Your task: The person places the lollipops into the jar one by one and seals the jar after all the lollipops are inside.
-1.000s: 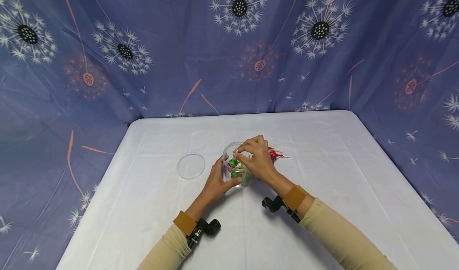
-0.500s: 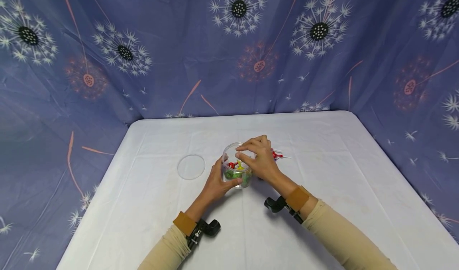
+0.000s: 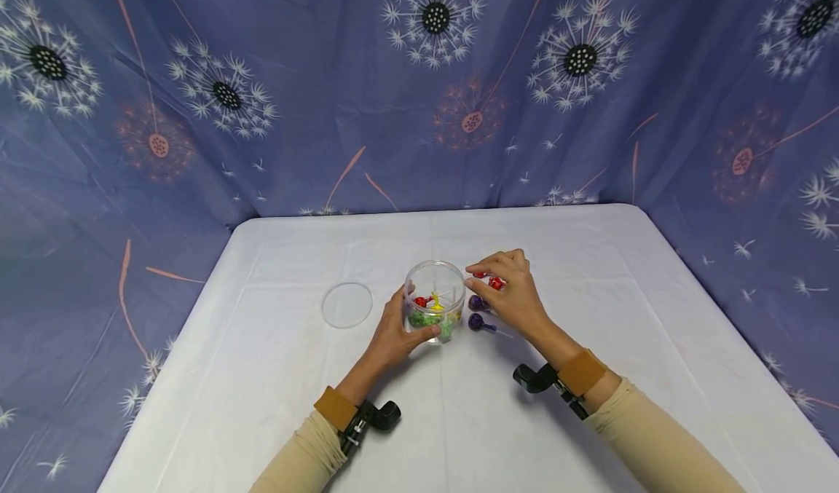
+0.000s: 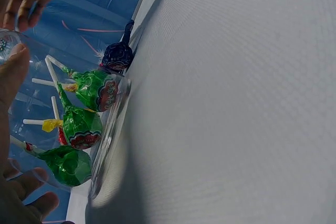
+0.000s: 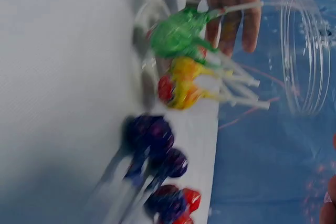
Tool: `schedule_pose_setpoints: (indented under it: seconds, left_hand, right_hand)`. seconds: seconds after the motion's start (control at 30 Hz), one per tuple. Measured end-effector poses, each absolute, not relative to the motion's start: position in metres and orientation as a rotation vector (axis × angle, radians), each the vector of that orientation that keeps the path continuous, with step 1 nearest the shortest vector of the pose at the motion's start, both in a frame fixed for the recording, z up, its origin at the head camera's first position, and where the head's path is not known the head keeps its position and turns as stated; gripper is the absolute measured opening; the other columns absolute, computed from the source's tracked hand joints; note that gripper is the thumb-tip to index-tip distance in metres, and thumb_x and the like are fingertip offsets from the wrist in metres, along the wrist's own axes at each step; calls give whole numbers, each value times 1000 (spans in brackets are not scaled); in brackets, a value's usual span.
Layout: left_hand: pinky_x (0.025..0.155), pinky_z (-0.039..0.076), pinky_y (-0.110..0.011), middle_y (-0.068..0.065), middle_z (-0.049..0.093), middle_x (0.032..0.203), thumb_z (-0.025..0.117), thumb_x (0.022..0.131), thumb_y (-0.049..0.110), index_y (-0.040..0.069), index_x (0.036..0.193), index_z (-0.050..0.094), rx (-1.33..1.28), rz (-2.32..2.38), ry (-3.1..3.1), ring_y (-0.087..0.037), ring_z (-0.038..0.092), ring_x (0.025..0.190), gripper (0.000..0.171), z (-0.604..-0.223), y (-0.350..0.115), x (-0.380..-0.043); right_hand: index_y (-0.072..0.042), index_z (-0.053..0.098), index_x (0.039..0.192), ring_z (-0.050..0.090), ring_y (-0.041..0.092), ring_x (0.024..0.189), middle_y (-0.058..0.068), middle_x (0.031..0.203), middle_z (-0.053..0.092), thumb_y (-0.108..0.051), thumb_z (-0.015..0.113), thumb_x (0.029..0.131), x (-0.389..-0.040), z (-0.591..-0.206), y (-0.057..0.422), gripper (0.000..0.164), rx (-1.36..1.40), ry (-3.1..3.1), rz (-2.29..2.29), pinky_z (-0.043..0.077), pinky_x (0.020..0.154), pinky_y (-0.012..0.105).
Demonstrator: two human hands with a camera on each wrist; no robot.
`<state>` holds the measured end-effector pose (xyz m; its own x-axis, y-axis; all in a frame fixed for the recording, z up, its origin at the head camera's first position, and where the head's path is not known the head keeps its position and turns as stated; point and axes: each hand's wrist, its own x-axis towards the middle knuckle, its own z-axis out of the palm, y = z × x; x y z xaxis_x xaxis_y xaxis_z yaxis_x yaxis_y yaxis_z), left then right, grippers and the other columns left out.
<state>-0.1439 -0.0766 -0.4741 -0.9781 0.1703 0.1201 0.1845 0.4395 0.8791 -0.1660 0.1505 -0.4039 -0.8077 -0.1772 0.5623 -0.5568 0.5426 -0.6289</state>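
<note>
Head view high, facing forward and down, wrist views low, close, sideways, sharing the jar (image 3: 451, 309)

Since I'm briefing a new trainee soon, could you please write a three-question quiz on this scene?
1. Which grip holds the jar, left or right?
2. True or false: the lid sits on the jar.
3. The lollipops outside the jar are: A) green and yellow; B) purple and red; C) orange and white.

Key: 1. The left grip. 2. False; the lid lies on the table. 3. B.
</note>
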Motion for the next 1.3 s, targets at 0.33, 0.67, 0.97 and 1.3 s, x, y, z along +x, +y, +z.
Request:
schedule_pose_setpoints:
  seconds: [0.33, 0.67, 0.97, 1.3]
  left_hand:
    - [114, 27, -49, -10, 36, 149, 80, 73, 37, 13, 147, 27, -299, -1604, -2688, -29, 33, 138, 94, -475, -77, -144]
    - [115, 26, -49, -8, 35, 150, 80, 73, 38, 14, 147, 27, -298, -1607, -2686, -28, 32, 138, 94, -475, -76, -144]
    - [114, 26, -50, -10, 35, 150, 79, 74, 38, 13, 147, 27, -315, -1595, -2680, -30, 32, 139, 94, -478, -76, -144]
    - [114, 27, -50, -10, 35, 150, 79, 74, 37, 13, 148, 27, -316, -1611, -2677, -29, 32, 138, 94, -477, -76, -144]
  right_hand:
    - [-12, 74, 97, 38, 9, 92, 0, 94, 68, -16, 78, 77, -154, -428, 186, 22, 461, -2457, 1148, 33, 77, 31]
    - [-10, 74, 98, 40, 16, 86, 3, 91, 69, -18, 78, 76, -134, -462, 206, 24, 385, -2636, 1085, 28, 74, 32]
    - [-13, 76, 94, 42, 16, 81, 0, 86, 70, -20, 79, 74, -128, -484, 213, 21, 334, -2675, 1039, 28, 71, 29]
    - [-17, 76, 90, 42, 14, 78, -4, 83, 69, -18, 80, 72, -125, -499, 214, 18, 343, -2638, 981, 27, 72, 28]
